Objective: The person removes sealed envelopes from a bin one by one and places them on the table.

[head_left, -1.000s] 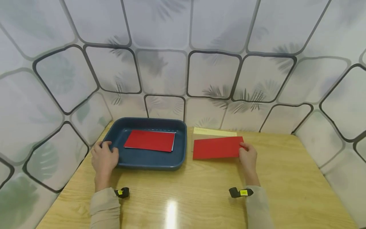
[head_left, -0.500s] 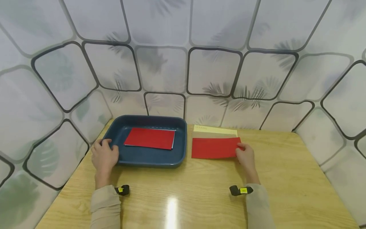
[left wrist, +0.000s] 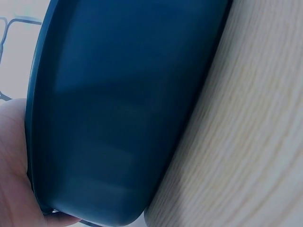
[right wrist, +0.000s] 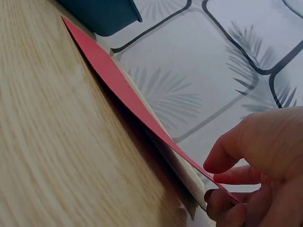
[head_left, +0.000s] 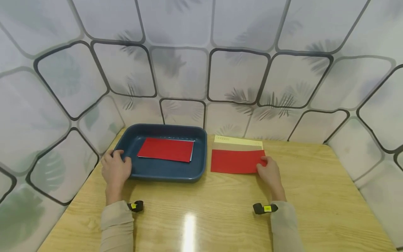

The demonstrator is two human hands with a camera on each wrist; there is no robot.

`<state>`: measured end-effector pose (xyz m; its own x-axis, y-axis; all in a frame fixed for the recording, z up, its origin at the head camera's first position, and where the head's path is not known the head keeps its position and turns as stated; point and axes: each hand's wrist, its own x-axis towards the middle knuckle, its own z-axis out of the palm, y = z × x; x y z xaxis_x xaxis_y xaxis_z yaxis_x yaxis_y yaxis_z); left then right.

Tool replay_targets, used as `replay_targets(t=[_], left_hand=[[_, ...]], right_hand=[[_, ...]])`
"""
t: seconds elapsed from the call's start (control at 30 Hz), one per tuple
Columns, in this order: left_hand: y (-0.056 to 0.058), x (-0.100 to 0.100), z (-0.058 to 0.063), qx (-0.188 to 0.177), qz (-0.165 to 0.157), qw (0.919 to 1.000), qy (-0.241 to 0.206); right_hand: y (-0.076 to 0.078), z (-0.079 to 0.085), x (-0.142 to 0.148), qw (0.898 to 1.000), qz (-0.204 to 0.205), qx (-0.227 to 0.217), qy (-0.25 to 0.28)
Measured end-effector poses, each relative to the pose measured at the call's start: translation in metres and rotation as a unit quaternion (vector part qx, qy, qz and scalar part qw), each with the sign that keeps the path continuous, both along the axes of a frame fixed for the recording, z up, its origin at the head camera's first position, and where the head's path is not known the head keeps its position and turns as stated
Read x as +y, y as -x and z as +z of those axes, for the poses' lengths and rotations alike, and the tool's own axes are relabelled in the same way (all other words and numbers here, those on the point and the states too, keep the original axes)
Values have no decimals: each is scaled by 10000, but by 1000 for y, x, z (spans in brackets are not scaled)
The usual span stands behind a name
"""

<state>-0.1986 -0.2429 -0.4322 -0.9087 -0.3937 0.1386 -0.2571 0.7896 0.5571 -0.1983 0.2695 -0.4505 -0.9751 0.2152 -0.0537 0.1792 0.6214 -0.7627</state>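
Note:
My left hand [head_left: 115,169] grips the left front corner of a dark blue tray [head_left: 167,176]; in the left wrist view the palm lies against the wall of the tray [left wrist: 118,118]. Inside it lies a red envelope [head_left: 165,149], a pale edge showing beneath. To the right of the tray, my right hand [head_left: 270,173] pinches the right end of another red envelope [head_left: 236,161]. In the right wrist view this red envelope [right wrist: 128,97] slants up off the wood at the held end, thumb and fingers on either side.
Behind the held one lie a tan envelope [head_left: 237,146] and a pale yellow envelope [head_left: 237,140], partly covered. The wooden table [head_left: 226,217] ends at a patterned backdrop [head_left: 179,73] behind and at both sides.
My right hand has moved slightly left and lowered the red envelope, which now lies straighter over the tan one. The left hand stays on the tray. The head view has tilted a little down.

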Motion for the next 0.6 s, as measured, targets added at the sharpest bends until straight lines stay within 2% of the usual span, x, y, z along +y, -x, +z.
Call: replay_targets(t=[0.27, 0.6], left_hand=[[1, 0, 1, 17, 18, 10000, -21], [1, 0, 0, -47, 40, 10000, -36]], right_hand=[[-2, 1, -1, 9945, 73, -409, -961], [-5, 3, 1, 9857, 191, -861, -1436]])
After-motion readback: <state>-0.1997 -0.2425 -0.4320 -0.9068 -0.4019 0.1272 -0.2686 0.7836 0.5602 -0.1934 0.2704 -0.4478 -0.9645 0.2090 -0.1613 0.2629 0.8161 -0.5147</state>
